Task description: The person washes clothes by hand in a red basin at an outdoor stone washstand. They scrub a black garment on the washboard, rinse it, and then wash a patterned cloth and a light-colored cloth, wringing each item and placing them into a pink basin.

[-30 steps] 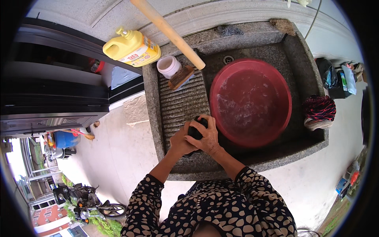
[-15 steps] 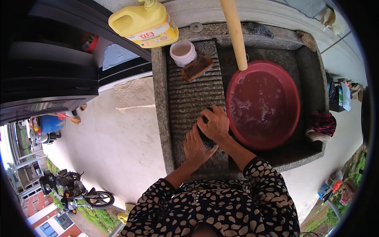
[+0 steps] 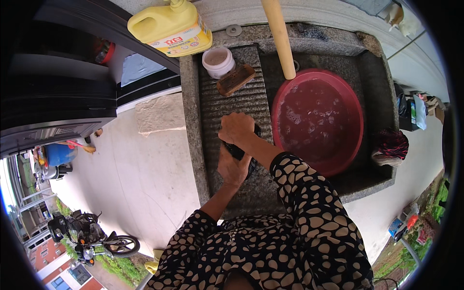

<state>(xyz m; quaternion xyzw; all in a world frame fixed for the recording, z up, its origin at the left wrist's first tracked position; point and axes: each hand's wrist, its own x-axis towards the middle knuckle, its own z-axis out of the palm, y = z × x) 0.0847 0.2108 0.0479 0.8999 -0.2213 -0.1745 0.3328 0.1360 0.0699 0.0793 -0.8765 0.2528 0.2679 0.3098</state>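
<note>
Two bare hands are gripping one black cloth bundle (image 3: 235, 151) over the ribbed stone washboard (image 3: 212, 113), and I'm following them remotely through the head camera. The right hand (image 3: 237, 128) is clenching in a fist at the bundle's far end, its fingertips hiding from me. The left hand (image 3: 232, 164) is grasping the nearer part, just below the right. The bundle is sitting left of the red plastic basin (image 3: 319, 73), where sudsy water is showing. Beyond the hands, a wooden scrubbing brush (image 3: 236, 80) is lying beside a pale round tub (image 3: 218, 63).

I'm judging the cloth soft, limp and hardly fragile, probably weighing more than its size suggests if it is holding water. I'm also expecting a slippery surface, so I'm favouring a full-palm hold at both ends over a fingertip pinch, gathering loose folds inside the fist.
</note>
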